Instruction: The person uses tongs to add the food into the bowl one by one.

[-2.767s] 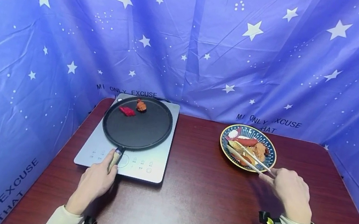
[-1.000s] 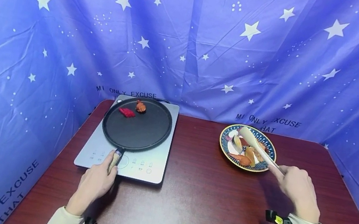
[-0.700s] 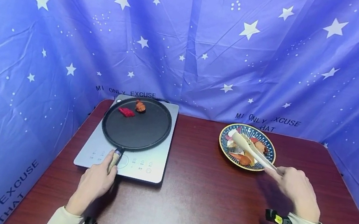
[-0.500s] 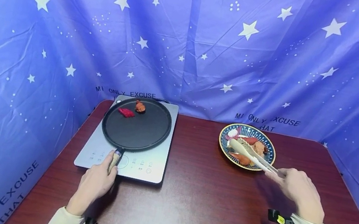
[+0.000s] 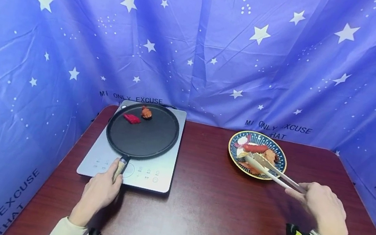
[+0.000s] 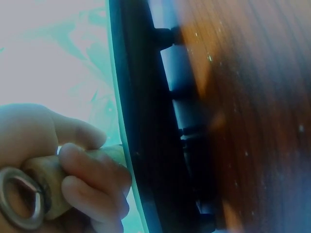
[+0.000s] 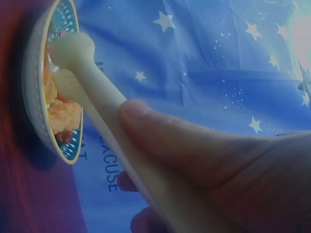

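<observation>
My left hand [image 5: 99,192] grips the handle of a flat black griddle pan [image 5: 142,139]. In the left wrist view the fingers curl round the light wooden handle [image 6: 41,167], which has a metal ring at its end. A crinkled red piece [image 5: 132,118] and a brown-orange food piece [image 5: 146,113] lie in the pan. My right hand [image 5: 324,211] holds pale tongs [image 5: 276,175], thumb along one arm. Their tips are down among the food on the blue patterned plate [image 5: 267,141], beside a red sausage [image 5: 255,148] and a fried chicken piece [image 5: 270,155]. Whether the tips pinch anything I cannot tell.
Under the pan sits a silver induction cooker [image 5: 164,164], its touch controls facing me. The dark red wooden table [image 5: 194,211] lies between cooker and plate. A blue star-patterned curtain [image 5: 204,45] closes off the back and both sides.
The tongs have turned over and swung across the plate, their tips now at its left front part. My right hand has shifted slightly right and nearer. The left hand and pan stay put.
</observation>
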`<action>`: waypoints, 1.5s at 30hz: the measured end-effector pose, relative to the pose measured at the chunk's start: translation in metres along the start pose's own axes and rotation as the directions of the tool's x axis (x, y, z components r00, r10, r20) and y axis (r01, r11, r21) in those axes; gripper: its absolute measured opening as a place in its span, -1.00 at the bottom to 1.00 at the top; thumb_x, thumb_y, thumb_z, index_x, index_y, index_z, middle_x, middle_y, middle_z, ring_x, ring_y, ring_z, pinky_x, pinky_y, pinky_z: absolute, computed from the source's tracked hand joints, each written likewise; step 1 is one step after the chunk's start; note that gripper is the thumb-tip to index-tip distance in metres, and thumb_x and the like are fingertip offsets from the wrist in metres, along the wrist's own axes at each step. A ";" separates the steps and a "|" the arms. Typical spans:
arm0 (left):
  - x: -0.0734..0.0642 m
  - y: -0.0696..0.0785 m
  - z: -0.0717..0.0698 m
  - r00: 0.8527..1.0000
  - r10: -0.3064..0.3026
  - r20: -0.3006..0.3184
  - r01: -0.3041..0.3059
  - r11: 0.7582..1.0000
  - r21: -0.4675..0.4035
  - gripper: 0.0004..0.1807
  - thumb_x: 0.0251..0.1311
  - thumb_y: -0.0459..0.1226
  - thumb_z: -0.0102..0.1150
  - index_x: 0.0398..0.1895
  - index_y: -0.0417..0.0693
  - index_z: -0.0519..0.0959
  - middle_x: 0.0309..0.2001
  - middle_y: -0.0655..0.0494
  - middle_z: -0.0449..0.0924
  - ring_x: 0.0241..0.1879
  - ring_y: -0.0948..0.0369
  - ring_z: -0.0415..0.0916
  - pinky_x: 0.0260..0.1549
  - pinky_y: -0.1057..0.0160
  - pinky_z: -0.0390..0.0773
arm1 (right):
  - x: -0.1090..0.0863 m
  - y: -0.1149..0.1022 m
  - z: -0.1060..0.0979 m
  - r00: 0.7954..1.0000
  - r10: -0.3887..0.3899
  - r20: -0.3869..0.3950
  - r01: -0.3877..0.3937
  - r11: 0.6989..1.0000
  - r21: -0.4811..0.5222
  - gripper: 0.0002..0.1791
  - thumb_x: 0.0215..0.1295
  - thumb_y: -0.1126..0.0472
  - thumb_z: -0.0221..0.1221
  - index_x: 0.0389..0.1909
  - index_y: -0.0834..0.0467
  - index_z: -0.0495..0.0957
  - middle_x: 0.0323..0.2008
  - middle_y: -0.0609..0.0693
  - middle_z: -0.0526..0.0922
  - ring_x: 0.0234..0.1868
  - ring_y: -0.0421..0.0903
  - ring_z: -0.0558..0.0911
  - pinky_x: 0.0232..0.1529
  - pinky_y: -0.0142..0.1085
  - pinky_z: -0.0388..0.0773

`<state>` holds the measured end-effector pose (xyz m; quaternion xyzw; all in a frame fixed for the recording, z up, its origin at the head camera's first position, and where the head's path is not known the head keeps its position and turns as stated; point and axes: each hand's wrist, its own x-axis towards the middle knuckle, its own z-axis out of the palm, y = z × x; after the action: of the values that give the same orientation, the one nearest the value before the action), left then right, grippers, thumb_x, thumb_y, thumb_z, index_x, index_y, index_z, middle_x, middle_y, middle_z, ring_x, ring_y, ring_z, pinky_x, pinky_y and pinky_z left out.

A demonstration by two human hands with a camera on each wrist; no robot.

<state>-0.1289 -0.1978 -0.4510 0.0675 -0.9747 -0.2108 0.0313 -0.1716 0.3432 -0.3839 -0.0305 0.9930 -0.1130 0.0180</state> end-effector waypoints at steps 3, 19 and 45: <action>0.000 0.000 -0.001 1.000 -0.001 0.001 0.001 1.000 0.000 -0.38 0.28 -0.12 -0.09 0.40 -0.07 0.20 -0.20 -0.40 0.57 -0.41 -0.23 0.55 -0.44 -0.14 0.46 | 0.000 0.001 -0.001 1.000 -0.007 0.004 0.007 1.000 -0.003 -0.33 0.09 -0.44 0.07 -0.21 0.08 0.67 -0.45 0.15 0.61 -0.44 0.20 0.58 -0.61 -0.03 0.35; 0.001 0.000 0.000 1.000 -0.002 0.003 0.002 1.000 -0.003 -0.39 0.29 -0.12 -0.10 0.41 -0.05 0.19 -0.16 -0.40 0.56 -0.37 -0.22 0.55 -0.44 -0.13 0.46 | 0.028 -0.006 -0.006 0.990 -0.119 -0.078 0.110 0.987 -0.118 -0.52 0.09 -0.27 0.22 -0.41 0.11 0.64 -0.56 0.13 0.58 -0.50 0.26 0.57 -0.59 0.13 0.37; 0.002 0.000 0.000 1.000 -0.008 0.004 0.008 1.000 0.000 -0.38 0.29 -0.11 -0.10 0.41 -0.05 0.20 -0.16 -0.41 0.56 -0.38 -0.22 0.55 -0.46 -0.13 0.46 | 0.052 0.003 -0.002 0.979 -0.203 -0.013 0.202 0.978 -0.055 -0.50 0.16 -0.28 0.16 -0.32 0.09 0.70 -0.49 0.00 0.65 -0.41 0.08 0.63 -0.34 0.11 0.44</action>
<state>-0.1309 -0.1983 -0.4512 0.0711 -0.9744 -0.2112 0.0284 -0.2242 0.3432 -0.3845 -0.1310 0.9875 -0.0879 -0.0037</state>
